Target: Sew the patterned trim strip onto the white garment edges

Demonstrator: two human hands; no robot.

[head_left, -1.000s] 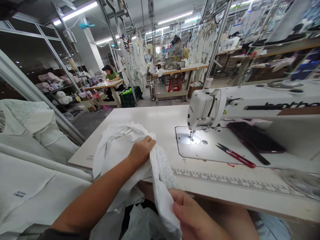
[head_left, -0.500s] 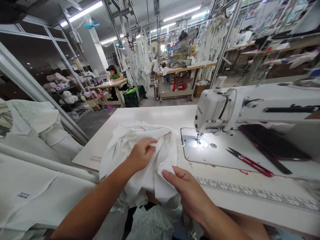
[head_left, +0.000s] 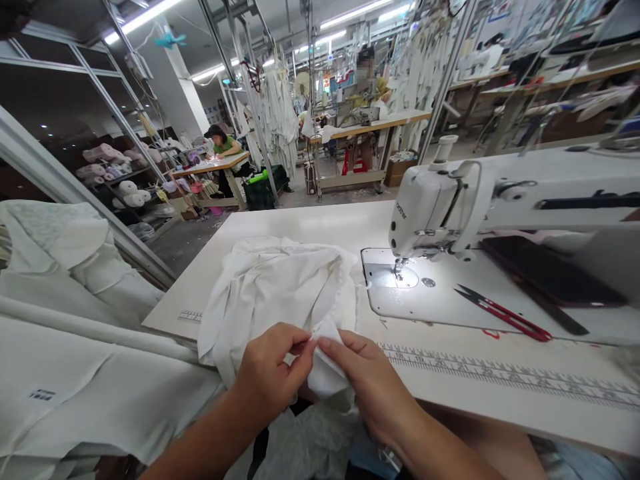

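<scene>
A white piece of fabric (head_left: pixel 280 287) lies bunched on the sewing table, its near edge hanging over the front. My left hand (head_left: pixel 277 363) pinches the fabric's edge between thumb and fingers. Close against it, my right hand (head_left: pixel 367 370) grips a folded corner of the same cloth, thumb on top. The fingertips of both hands nearly meet at the table's front edge. To the right stands a white sewing machine (head_left: pixel 435 207), its needle area lit, apart from the cloth under my hands.
Red-handled thread snips (head_left: pixel 505 315) lie on the machine bed, near a dark phone (head_left: pixel 553 270). A ruler strip (head_left: pixel 475 373) runs along the table's front. White fabric pieces (head_left: pixel 90 380) are piled at left. Co-workers sit at tables behind.
My left hand has come down and right from above the cloth to its edge, where it now pinches beside my right hand. The right hand keeps hold of the fabric.
</scene>
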